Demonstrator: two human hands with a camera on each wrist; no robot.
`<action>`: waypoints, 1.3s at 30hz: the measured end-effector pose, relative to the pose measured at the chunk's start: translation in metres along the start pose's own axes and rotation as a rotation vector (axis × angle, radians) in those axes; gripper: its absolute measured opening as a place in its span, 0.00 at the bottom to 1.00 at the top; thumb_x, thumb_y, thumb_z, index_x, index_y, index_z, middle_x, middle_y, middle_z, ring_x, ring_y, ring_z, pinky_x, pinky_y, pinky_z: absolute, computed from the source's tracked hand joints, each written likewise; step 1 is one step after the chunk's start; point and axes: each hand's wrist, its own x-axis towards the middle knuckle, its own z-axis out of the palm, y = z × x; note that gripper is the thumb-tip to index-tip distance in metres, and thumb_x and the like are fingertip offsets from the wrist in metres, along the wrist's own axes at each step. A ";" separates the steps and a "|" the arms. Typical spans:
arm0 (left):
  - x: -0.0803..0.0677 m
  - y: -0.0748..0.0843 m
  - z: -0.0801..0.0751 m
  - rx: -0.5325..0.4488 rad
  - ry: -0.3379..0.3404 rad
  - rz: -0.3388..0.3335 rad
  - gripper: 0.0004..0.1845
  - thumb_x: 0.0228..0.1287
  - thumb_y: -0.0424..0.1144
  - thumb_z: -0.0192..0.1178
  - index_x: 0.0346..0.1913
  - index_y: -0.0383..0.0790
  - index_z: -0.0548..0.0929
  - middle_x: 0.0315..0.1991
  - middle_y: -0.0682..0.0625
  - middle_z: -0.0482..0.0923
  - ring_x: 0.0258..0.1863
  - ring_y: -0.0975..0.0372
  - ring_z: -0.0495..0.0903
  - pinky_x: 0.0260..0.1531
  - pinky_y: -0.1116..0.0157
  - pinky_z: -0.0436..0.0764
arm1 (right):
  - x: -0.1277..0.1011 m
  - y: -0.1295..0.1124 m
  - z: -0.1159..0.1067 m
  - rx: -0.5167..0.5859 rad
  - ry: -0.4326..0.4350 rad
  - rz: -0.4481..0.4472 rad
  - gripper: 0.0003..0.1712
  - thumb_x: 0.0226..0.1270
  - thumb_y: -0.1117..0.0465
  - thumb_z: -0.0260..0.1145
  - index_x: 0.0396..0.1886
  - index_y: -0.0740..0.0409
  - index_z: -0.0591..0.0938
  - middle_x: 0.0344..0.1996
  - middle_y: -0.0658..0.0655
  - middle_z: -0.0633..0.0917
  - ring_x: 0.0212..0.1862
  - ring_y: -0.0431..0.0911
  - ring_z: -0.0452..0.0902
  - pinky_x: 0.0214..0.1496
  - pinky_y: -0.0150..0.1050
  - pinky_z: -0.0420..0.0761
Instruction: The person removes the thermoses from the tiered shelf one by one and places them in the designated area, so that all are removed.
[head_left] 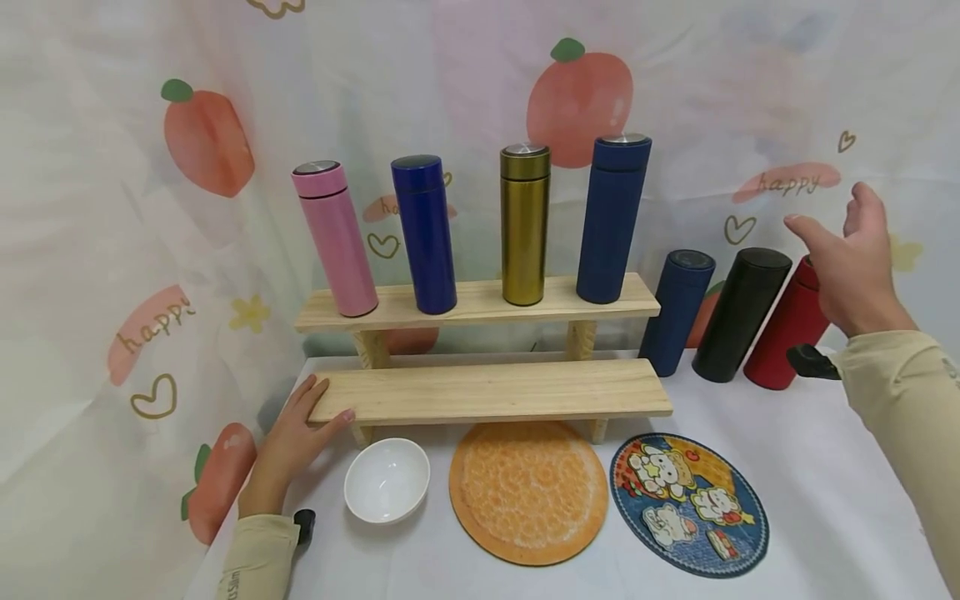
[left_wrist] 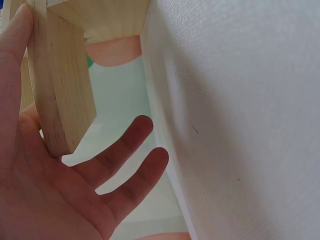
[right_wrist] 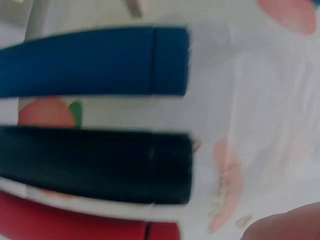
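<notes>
My left hand grips the left end of the two-tier wooden shelf's lower board, thumb near its front edge. In the left wrist view the board end lies against the palm, with two fingers stretched out past it. My right hand is raised with nothing in it, fingers spread, overlapping the red flask in the head view. Beside that stand a black flask and a blue flask. On the upper board are a pink flask, a glossy blue flask, a gold flask and a matte blue flask.
In front of the shelf stand a white bowl, a round orange mat and a round blue cartoon mat. A white cloth covers the table. Behind hangs a curtain printed with peaches.
</notes>
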 end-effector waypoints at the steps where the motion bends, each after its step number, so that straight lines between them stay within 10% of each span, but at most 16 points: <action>1: 0.000 0.000 0.000 0.002 0.000 -0.003 0.52 0.73 0.65 0.63 0.86 0.37 0.56 0.87 0.37 0.42 0.84 0.37 0.45 0.77 0.35 0.53 | -0.001 -0.004 0.003 0.023 -0.018 -0.017 0.51 0.83 0.58 0.58 0.90 0.40 0.36 0.86 0.36 0.35 0.84 0.34 0.23 0.79 0.29 0.44; 13: 0.002 -0.004 0.001 0.000 0.022 0.008 0.53 0.72 0.68 0.62 0.86 0.37 0.56 0.87 0.37 0.42 0.84 0.36 0.46 0.76 0.34 0.54 | -0.014 -0.041 0.060 0.306 -0.204 -0.159 0.55 0.83 0.67 0.58 0.89 0.44 0.31 0.86 0.38 0.28 0.83 0.31 0.20 0.79 0.30 0.29; 39: 0.002 -0.002 0.003 0.003 0.020 0.007 0.53 0.72 0.67 0.64 0.85 0.37 0.58 0.87 0.37 0.44 0.83 0.37 0.47 0.77 0.36 0.55 | -0.023 -0.036 0.148 0.212 -0.316 -0.031 0.60 0.77 0.59 0.71 0.90 0.42 0.38 0.88 0.47 0.36 0.87 0.54 0.32 0.85 0.52 0.39</action>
